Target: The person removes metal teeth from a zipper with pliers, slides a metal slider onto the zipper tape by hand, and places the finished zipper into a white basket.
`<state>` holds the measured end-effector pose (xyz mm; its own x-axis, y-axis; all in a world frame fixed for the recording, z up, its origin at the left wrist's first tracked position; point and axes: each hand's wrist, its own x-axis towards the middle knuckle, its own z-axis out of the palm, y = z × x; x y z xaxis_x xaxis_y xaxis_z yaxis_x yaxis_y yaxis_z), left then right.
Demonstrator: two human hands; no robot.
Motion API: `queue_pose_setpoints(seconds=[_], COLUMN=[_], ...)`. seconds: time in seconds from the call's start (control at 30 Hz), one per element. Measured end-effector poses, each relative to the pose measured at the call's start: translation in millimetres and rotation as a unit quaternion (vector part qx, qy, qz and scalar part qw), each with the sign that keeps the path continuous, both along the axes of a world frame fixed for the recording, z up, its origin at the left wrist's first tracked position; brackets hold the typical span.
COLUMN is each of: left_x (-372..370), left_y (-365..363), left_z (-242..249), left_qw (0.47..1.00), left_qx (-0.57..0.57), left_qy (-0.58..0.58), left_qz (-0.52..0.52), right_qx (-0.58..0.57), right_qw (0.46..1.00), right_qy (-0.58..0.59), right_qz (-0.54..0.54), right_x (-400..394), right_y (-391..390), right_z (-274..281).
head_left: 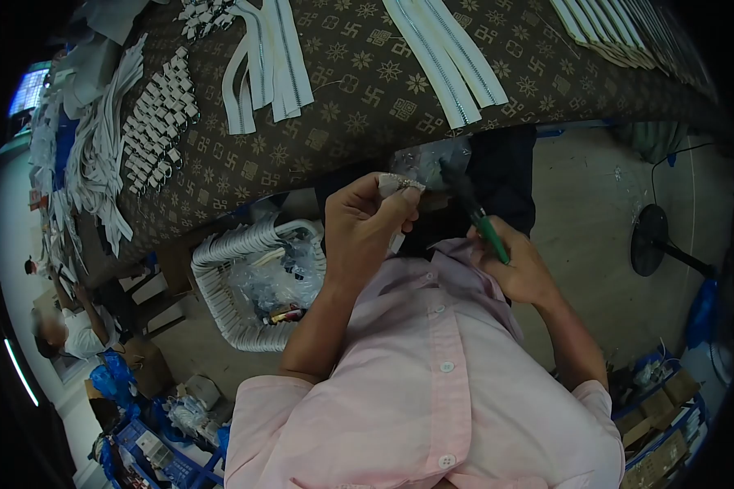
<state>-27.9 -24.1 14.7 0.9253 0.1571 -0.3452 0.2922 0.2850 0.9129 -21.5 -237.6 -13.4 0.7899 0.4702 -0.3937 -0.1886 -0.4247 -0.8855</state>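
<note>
My left hand (367, 224) is closed on a piece of white zipper tape (400, 182), which shows above the fingertips and hangs below them. Just to its right, my right hand (514, 262) grips a green-handled tool (491, 236). The tool's dark head points up and left and is blurred, so its type is hard to tell. It is apart from the tape. Behind both hands, over dark trousers, lies a clear plastic bag (434, 161). On the patterned cloth ahead are white zipper strips (274, 61) and a second pair of strips (448, 61).
Bundled zipper pieces (161, 122) lie at the cloth's left. A white woven basket (212, 281) holding plastic bags stands below the table edge. A dark round fan (650, 239) is at right. Another person (77, 330) is at far left. Blue crates (151, 456) stand lower left.
</note>
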Motion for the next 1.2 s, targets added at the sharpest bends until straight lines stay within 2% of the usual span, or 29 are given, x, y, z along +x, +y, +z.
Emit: queue_pose_setpoints(seconds=[0.03,0.07,0.13,0.17,0.23,0.27,0.33,0.47,0.53,0.57,0.63,0.67,0.77,0.83,0.93,0.97,1.07,1.13,1.17,1.2], left_x=[0.8,0.7,-0.7,-0.9,0.1,0.6,-0.3,0.0,-1.5,-2.2,-2.8,-3.6,-7.0,-5.9,-5.4,-5.7,2.1,6.5,15.1,26.0], left_y=[2.2,4.0,6.7,6.7,5.4,4.8,3.4,4.5,4.9,4.0,2.2,1.5,3.7,3.9,4.7,8.5,36.7,56.0,67.5,77.8], left_z=[-2.1,-4.3,-7.4,-7.1,-5.6,-4.7,-2.9,1.3,-1.7,-2.2,-2.5,-1.7,0.3,0.3,1.1,3.7,28.6,56.2,66.3,79.3], left_qw=[1.000,1.000,0.999,0.999,0.998,0.998,0.999,1.000,0.999,0.999,1.000,1.000,1.000,1.000,1.000,0.999,0.999,0.998,0.995,0.989], left_qx=[-0.016,-0.016,-0.037,-0.036,-0.051,-0.051,-0.038,-0.020,-0.021,-0.021,-0.027,-0.027,-0.023,-0.006,-0.018,-0.014,0.029,0.054,0.068,0.114], left_qy=[0.000,-0.002,0.007,0.006,0.014,0.011,0.019,0.018,0.031,0.030,0.008,0.004,0.005,0.028,0.018,0.034,0.007,-0.036,-0.074,-0.084], left_qz=[-0.001,0.000,0.021,0.022,0.029,0.027,0.004,-0.010,0.003,0.002,-0.002,-0.005,0.005,0.003,0.003,0.009,0.032,0.026,0.027,0.033], right_qx=[0.027,0.027,-0.071,-0.070,-0.096,-0.097,-0.186,-0.192,-0.115,-0.116,-0.204,-0.205,-0.176,-0.110,-0.078,-0.064,-0.023,-0.055,-0.048,-0.093], right_qw=[0.996,0.996,0.987,0.987,0.962,0.962,0.927,0.914,0.927,0.926,0.915,0.914,0.918,0.938,0.950,0.943,0.915,0.915,0.909,0.883], right_qy=[0.081,0.079,-0.139,-0.139,-0.253,-0.256,-0.326,-0.357,-0.357,-0.357,-0.347,-0.350,-0.354,-0.323,-0.300,-0.325,-0.400,-0.374,-0.390,-0.433], right_qz=[-0.015,-0.013,-0.026,-0.025,-0.008,-0.010,-0.015,-0.024,-0.032,-0.032,-0.018,-0.021,-0.037,-0.052,-0.032,-0.031,-0.052,-0.141,-0.139,-0.157], right_x=[1.4,1.4,-3.1,-5.1,-7.7,-6.6,-3.7,-1.8,-5.6,-4.1,-1.7,-3.0,-1.7,-0.3,2.3,4.9,29.9,49.7,65.8,85.4], right_y=[-1.4,-1.0,-0.1,-0.4,-1.3,-0.6,1.6,0.2,0.0,0.6,1.8,-0.2,-4.5,-5.6,-3.2,-3.4,-7.1,-14.6,-18.2,-20.6], right_z=[-1.6,0.1,5.2,5.3,3.7,2.6,0.5,0.1,4.8,4.0,-0.8,-3.5,-12.4,-13.4,2.7,5.1,7.0,15.0,17.7,20.9])
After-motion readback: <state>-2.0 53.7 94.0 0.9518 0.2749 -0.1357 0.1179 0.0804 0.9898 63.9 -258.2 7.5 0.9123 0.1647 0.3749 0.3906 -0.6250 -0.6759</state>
